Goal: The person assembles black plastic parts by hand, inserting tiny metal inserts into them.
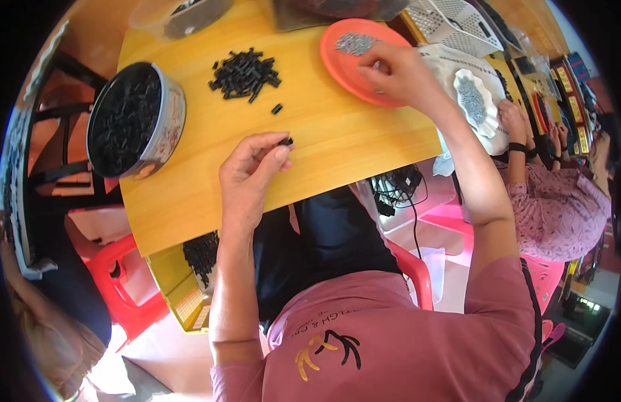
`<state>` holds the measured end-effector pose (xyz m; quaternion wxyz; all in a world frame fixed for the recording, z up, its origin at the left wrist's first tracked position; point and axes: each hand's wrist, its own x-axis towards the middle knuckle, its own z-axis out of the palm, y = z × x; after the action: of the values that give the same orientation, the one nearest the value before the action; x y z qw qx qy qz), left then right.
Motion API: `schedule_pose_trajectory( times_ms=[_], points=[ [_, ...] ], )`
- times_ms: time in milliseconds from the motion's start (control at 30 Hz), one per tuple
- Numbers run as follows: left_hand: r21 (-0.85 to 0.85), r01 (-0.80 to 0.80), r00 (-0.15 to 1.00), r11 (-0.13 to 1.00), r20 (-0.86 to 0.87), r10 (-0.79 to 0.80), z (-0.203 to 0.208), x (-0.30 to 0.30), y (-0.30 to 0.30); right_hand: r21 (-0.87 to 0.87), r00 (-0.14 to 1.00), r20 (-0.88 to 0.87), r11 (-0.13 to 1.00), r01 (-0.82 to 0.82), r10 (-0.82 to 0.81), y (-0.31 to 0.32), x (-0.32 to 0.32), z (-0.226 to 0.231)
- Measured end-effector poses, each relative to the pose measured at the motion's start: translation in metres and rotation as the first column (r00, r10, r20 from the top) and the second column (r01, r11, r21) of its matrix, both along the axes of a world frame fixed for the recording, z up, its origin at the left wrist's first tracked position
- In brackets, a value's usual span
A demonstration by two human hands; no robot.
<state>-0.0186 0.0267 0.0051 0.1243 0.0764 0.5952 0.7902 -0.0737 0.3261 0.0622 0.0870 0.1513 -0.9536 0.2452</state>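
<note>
My left hand (pixel 251 166) is closed in a pinch over the near part of the yellow table (pixel 183 208), holding a small black plastic piece (pixel 286 141) between thumb and fingertips. Over the orange plate (pixel 332 63), my right hand (pixel 405 75) has its fingers pinched together. What they hold, if anything, is too small to make out. Small grey metal parts (pixel 356 43) lie heaped on that plate. Beyond my left hand is one loose black piece (pixel 277 108), and farther back a pile of similar short black pieces (pixel 245 75).
A round tub (pixel 171 110) full of black pieces stands at the table's left edge. At the back are a clear container (pixel 190 25) and a white perforated basket (pixel 454 27). A co-worker's hand (pixel 512 120) rests near a white scalloped dish (pixel 488 124) of grey parts. A yellow crate (pixel 166 268) is below.
</note>
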Motion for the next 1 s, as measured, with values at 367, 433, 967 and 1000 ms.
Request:
schedule_pose_trajectory(
  times_ms=[367,433,967,1000],
  points=[
    [0.087,0.02,1.0,0.996,0.012,-0.021,-0.003,-0.004,0.0,-0.791,0.847,0.368,0.608,0.068,0.384,-0.099,0.053,0.0],
    [0.103,0.019,1.0,0.995,0.01,-0.02,-0.003,-0.004,-0.001,-0.772,0.851,0.392,0.628,0.097,0.349,-0.102,0.055,-0.002],
    [0.143,0.075,0.997,0.987,0.004,-0.076,-0.009,-0.003,-0.005,-0.855,0.69,0.504,0.412,0.314,0.52,-0.104,0.048,-0.02],
    [0.175,0.083,0.996,0.981,0.008,-0.086,-0.01,-0.003,-0.005,-0.852,0.664,0.519,0.389,0.35,0.539,-0.102,0.046,-0.024]
  ],
)
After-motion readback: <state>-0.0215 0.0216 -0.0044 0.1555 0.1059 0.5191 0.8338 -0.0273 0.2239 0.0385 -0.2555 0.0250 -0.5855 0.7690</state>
